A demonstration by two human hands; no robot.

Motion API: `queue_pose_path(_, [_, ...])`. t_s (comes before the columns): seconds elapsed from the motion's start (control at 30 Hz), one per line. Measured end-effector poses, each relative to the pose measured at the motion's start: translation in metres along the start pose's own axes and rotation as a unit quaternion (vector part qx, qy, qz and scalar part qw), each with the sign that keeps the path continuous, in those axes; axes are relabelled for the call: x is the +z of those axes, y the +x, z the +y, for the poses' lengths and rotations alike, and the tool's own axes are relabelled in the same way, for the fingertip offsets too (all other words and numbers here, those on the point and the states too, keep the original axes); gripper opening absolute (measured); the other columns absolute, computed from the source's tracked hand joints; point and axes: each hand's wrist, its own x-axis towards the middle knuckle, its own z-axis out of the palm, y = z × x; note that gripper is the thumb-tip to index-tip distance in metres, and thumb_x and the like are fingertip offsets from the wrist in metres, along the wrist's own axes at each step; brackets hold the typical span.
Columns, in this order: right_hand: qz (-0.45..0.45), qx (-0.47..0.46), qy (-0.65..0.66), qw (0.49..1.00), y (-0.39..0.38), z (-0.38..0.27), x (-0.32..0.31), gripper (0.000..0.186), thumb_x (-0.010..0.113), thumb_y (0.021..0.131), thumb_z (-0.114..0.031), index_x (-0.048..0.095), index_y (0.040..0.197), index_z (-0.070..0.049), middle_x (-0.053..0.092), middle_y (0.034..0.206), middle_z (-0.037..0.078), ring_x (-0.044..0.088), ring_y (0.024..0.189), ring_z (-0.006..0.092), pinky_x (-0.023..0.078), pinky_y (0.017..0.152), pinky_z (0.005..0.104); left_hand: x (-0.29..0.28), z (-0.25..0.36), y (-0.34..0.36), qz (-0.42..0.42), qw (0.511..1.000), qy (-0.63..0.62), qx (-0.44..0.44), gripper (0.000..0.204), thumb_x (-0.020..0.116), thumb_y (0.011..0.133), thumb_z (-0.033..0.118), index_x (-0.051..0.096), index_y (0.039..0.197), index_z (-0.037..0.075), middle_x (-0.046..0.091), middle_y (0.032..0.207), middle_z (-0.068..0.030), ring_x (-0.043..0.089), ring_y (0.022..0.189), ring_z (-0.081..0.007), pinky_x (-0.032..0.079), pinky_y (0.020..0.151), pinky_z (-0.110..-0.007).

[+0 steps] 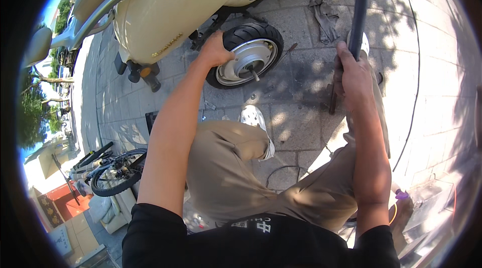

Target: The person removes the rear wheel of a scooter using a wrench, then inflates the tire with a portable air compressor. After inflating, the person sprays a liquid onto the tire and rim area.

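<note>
Wheel: upper middle of the frame, ahead of my knees; wheel (247, 63) tilted, its silver face toward me, axle stub (255, 75) pointing lower right.
Left hand: nearer one; left hand (217, 50) clasps the wheel's upper-left edge, thumb on the silver face, other fingers mostly hidden.
Right hand: right of the wheel, well apart; right hand (355, 81) wraps a black tube (360, 12).
Tube's long axis: up toward the top edge.
Scooter: cream scooter (165, 12), upper left, beyond the wheel.
</note>
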Motion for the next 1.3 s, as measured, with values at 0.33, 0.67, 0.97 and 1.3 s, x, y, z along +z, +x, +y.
queue_pose_path(0.33, [0.209, -0.143, 0.349, 0.902, 0.005, -0.039, 0.031, 0.044, 0.049, 0.117, -0.039, 0.050, 0.083, -0.012, 0.042, 0.059, -0.003, 0.044, 0.053, 0.0154, 0.039, 0.052, 0.0346, 0.008, 0.035, -0.009, 0.002, 0.996, 0.080, -0.032, 0.106, 0.095, 0.074, 0.032, 0.045, 0.161, -0.001, 0.050, 0.166, -0.0238, 0.049, 0.154, -0.0401, 0.043, 0.126, -0.050])
queue_pose_path(0.67, [0.016, -0.196, 0.208, 0.958, 0.011, -0.095, -0.001, 0.041, 0.064, 0.111, -0.031, 0.049, 0.076, -0.018, 0.030, 0.060, -0.007, 0.023, 0.050, 0.0097, 0.019, 0.047, 0.0309, 0.017, 0.005, -0.019, 0.014, 1.000, 0.026, 0.005, 0.096, 0.095, 0.072, 0.027, 0.054, 0.153, -0.004, 0.059, 0.155, -0.0294, 0.058, 0.144, -0.0415, 0.048, 0.121, -0.045])
queue_pose_path(0.97, [-0.152, 0.105, 0.086, 0.979, 0.003, 0.039, 0.062, 0.039, 0.069, 0.107, -0.040, 0.062, 0.083, -0.010, 0.047, 0.060, -0.003, 0.040, 0.046, 0.0134, 0.029, 0.044, 0.0324, -0.005, -0.009, -0.014, 0.000, 0.916, -0.402, -0.011, 0.093, 0.088, 0.076, 0.019, 0.052, 0.157, -0.007, 0.064, 0.153, -0.0222, 0.061, 0.142, -0.0321, 0.049, 0.119, -0.038])
queue_pose_path(1.3, [-0.040, 0.030, 0.205, 0.978, 0.024, 0.022, 0.009, 0.033, 0.071, 0.108, -0.034, 0.057, 0.086, -0.015, 0.040, 0.064, -0.008, 0.036, 0.048, 0.0069, 0.031, 0.046, 0.0279, 0.019, -0.033, -0.047, -0.013, 0.990, -0.114, -0.081, 0.131, 0.105, 0.062, 0.041, 0.037, 0.162, -0.008, 0.062, 0.149, -0.0315, 0.059, 0.144, -0.0400, 0.046, 0.123, -0.042])
